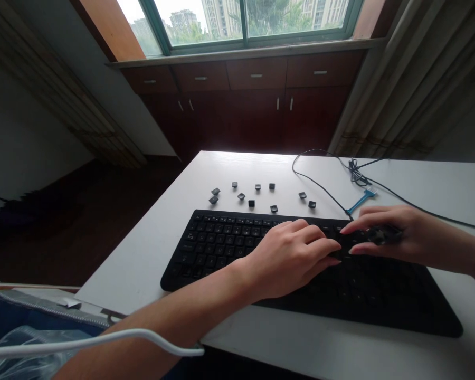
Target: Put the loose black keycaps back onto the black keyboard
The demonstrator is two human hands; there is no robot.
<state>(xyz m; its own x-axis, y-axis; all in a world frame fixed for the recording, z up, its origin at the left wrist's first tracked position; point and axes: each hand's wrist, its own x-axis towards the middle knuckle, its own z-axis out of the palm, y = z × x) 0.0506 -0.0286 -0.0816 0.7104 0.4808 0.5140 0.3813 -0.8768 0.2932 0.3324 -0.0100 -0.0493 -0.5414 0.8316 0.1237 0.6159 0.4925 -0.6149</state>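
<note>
A long black keyboard [221, 240] lies slantwise across the white table, several keys bare of caps or too dark to make out on its right side. My left hand [296, 253] reaches over its middle, fingers bent, with thumb and fingertips drawn together low over the keys; whatever they pinch is hidden. Just to the right, my right hand [399, 232] curves over the number-key side, index finger and thumb apart at the tips. A dark, shiny object [383, 234] shows inside its curl, too dim to name. Both hands' fingertips nearly meet.
Several loose black keycaps [252, 203] are scattered behind the keyboard. A blue brush [360, 201] lies near the bundled black cable [358, 174] at the back right. A white cord [142, 333] crosses my left forearm. The table's left edge [142, 227] drops to dark floor.
</note>
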